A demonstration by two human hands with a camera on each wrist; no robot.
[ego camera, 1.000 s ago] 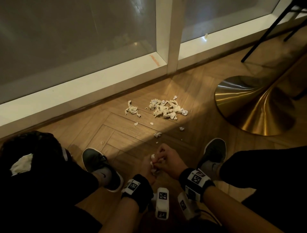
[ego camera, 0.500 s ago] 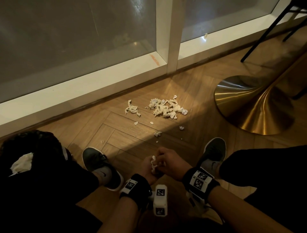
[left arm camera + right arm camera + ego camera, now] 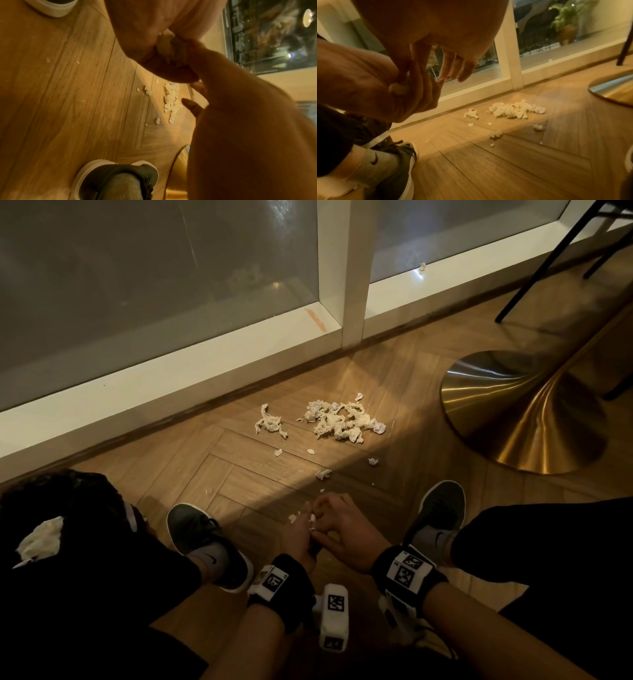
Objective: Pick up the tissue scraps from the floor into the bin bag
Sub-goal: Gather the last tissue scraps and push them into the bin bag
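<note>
A pile of white tissue scraps (image 3: pixel 342 421) (image 3: pixel 513 109) lies on the wooden floor near the window, with a smaller clump (image 3: pixel 270 422) to its left. Loose bits (image 3: pixel 323 473) lie closer to me. My hands meet low between my feet. My left hand (image 3: pixel 298 537) (image 3: pixel 368 83) is curled round a wad of collected scraps (image 3: pixel 168 44). My right hand (image 3: pixel 346 529) (image 3: pixel 240 108) pinches at that wad with thumb and forefinger. The black bin bag (image 3: pixel 68 501) sits at my left knee with tissue (image 3: pixel 39 539) showing inside.
A gold table base (image 3: pixel 520 419) stands on the floor to the right of the pile. Black chair legs (image 3: pixel 548 261) rise at the far right. A white window frame (image 3: pixel 171 378) runs along the back. My shoes (image 3: pixel 205 542) (image 3: pixel 438 515) flank the hands.
Both hands stay pressed together between my feet, shifting only slightly. The scraps on the floor have not moved.
</note>
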